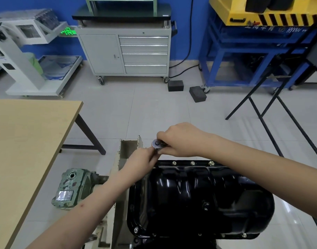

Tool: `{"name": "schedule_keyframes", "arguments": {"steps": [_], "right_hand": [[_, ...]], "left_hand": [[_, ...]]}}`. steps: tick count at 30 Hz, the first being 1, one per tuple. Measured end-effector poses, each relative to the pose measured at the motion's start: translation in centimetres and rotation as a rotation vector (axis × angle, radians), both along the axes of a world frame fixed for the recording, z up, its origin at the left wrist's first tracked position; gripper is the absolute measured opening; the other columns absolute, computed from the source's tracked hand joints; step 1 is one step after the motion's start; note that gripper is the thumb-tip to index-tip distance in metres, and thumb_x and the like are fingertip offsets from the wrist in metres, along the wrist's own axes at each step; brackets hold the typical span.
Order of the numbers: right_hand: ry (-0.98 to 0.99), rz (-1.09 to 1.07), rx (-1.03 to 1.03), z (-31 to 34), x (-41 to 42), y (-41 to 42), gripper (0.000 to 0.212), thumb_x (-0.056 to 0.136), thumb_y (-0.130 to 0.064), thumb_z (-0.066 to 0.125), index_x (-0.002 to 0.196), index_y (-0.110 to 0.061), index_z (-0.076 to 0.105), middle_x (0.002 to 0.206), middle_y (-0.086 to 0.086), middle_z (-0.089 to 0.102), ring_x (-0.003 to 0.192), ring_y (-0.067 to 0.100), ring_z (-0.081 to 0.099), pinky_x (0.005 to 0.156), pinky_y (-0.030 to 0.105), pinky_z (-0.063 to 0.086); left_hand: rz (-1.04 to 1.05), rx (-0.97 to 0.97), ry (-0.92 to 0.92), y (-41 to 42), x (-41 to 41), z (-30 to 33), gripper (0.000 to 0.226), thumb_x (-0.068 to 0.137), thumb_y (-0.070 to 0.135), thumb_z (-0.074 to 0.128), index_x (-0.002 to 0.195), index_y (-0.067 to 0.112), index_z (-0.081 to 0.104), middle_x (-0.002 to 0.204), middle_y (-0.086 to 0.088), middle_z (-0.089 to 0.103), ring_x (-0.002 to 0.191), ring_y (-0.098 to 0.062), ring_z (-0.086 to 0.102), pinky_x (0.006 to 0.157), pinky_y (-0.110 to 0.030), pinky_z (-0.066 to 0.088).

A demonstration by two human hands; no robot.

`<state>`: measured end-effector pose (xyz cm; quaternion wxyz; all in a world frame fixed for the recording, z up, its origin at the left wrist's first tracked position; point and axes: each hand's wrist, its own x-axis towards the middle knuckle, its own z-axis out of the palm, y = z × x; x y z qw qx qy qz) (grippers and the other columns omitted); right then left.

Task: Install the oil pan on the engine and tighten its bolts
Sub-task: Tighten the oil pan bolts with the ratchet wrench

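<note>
A glossy black oil pan (199, 196) sits upside-up on the engine at the bottom centre, with bolts (192, 163) along its far flange and others along its near flange. A silver ratchet wrench (157, 144) stands over the pan's far left corner. My right hand (181, 140) grips the ratchet's handle, which is hidden in the fist. My left hand (142, 159) pinches the socket just below the ratchet head. The bolt under the socket is hidden by my fingers.
A wooden table (28, 141) lies to the left. A green gearbox (73, 187) and a beige stand bracket (121, 155) sit left of the pan. A grey tool cabinet (125, 51), two black blocks (197, 94), a blue frame and a black folding stand stand behind.
</note>
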<state>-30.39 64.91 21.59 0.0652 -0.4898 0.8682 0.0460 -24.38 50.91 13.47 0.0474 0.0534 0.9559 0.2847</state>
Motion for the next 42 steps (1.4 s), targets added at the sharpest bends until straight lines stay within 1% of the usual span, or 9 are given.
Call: {"name": "schedule_keyframes", "arguments": {"steps": [3, 9, 13, 16, 22, 26, 34, 38, 42], "right_hand": [[-0.005, -0.043, 0.015, 0.1, 0.6, -0.4, 0.039, 0.091, -0.05, 0.045, 0.096, -0.012, 0.05, 0.082, 0.003, 0.055, 0.057, 0.021, 0.038, 0.046, 0.028, 0.019], [0.057, 0.203, 0.067, 0.7, -0.3, -0.5, 0.025, 0.095, -0.026, 0.043, 0.118, -0.021, 0.051, 0.106, -0.001, 0.061, 0.101, 0.022, 0.054, 0.08, 0.034, 0.042], [0.075, 0.096, 0.085, 0.8, -0.1, -0.8, 0.027, 0.093, -0.038, 0.047, 0.107, -0.016, 0.056, 0.099, 0.005, 0.063, 0.082, 0.025, 0.055, 0.058, 0.029, 0.031], [0.073, 0.015, 0.102, 0.8, 0.3, -1.1, 0.039, 0.09, -0.051, 0.046, 0.098, -0.014, 0.058, 0.093, 0.006, 0.062, 0.07, 0.023, 0.046, 0.05, 0.027, 0.024], [0.102, 0.301, 0.1, 0.9, -0.1, -1.0, 0.015, 0.092, -0.02, 0.046, 0.103, -0.021, 0.056, 0.1, -0.003, 0.061, 0.099, 0.021, 0.052, 0.086, 0.031, 0.041], [0.086, 0.142, 0.112, 1.1, 0.1, -1.1, 0.032, 0.09, -0.046, 0.047, 0.096, -0.016, 0.058, 0.083, 0.003, 0.061, 0.066, 0.022, 0.045, 0.053, 0.028, 0.029], [0.08, 0.337, 0.101, 0.9, -0.1, -1.0, 0.016, 0.091, -0.022, 0.046, 0.104, -0.021, 0.056, 0.102, -0.003, 0.061, 0.102, 0.021, 0.053, 0.091, 0.035, 0.04], [0.072, 0.195, 0.099, 0.9, 0.1, -1.0, 0.029, 0.091, -0.043, 0.048, 0.1, -0.016, 0.056, 0.088, 0.004, 0.063, 0.074, 0.024, 0.053, 0.059, 0.029, 0.036], [0.105, 0.152, 0.12, 0.7, 0.3, -1.0, 0.035, 0.091, -0.048, 0.044, 0.099, -0.016, 0.057, 0.089, 0.004, 0.063, 0.081, 0.027, 0.058, 0.062, 0.029, 0.035]], "left_hand": [[-0.053, 0.019, -0.044, -0.3, -0.2, 0.9, 0.039, 0.09, 0.006, 0.044, 0.057, 0.02, 0.03, 0.063, -0.023, 0.051, 0.057, -0.031, 0.044, 0.051, -0.026, 0.019], [-0.16, -0.014, -0.123, -0.6, -0.4, 1.1, 0.032, 0.097, 0.022, 0.037, 0.091, -0.003, 0.055, 0.072, -0.017, 0.059, 0.066, -0.031, 0.052, 0.063, -0.037, 0.039], [-0.094, 0.004, -0.072, -0.5, -0.2, 1.1, 0.025, 0.095, 0.024, 0.044, 0.075, 0.009, 0.047, 0.053, 0.007, 0.043, 0.051, -0.012, 0.039, 0.05, -0.022, 0.029], [-0.042, -0.04, -0.051, -0.5, -0.1, 1.0, 0.031, 0.093, 0.016, 0.044, 0.063, 0.011, 0.039, 0.061, -0.015, 0.053, 0.058, -0.026, 0.042, 0.051, -0.028, 0.019], [-0.23, -0.015, -0.15, -0.7, -0.4, 1.4, 0.024, 0.095, 0.017, 0.042, 0.105, 0.007, 0.061, 0.099, -0.011, 0.067, 0.092, -0.025, 0.061, 0.081, -0.036, 0.045], [-0.135, 0.025, -0.093, -1.0, -0.3, 1.3, 0.034, 0.092, 0.014, 0.049, 0.062, 0.028, 0.042, 0.047, 0.015, 0.048, 0.053, 0.004, 0.049, 0.05, -0.013, 0.034], [-0.231, -0.046, -0.185, -0.8, -0.5, 1.1, 0.028, 0.096, 0.018, 0.039, 0.101, -0.002, 0.057, 0.097, -0.018, 0.064, 0.087, -0.032, 0.058, 0.078, -0.038, 0.045], [-0.17, -0.017, -0.114, -0.8, -0.2, 1.4, 0.02, 0.094, 0.019, 0.046, 0.075, 0.012, 0.045, 0.062, -0.007, 0.054, 0.064, -0.02, 0.049, 0.054, -0.013, 0.035], [-0.16, -0.06, -0.076, -0.9, 0.0, 1.1, 0.017, 0.093, 0.01, 0.044, 0.085, 0.0, 0.055, 0.076, -0.021, 0.06, 0.072, -0.032, 0.052, 0.055, -0.022, 0.024]]}}
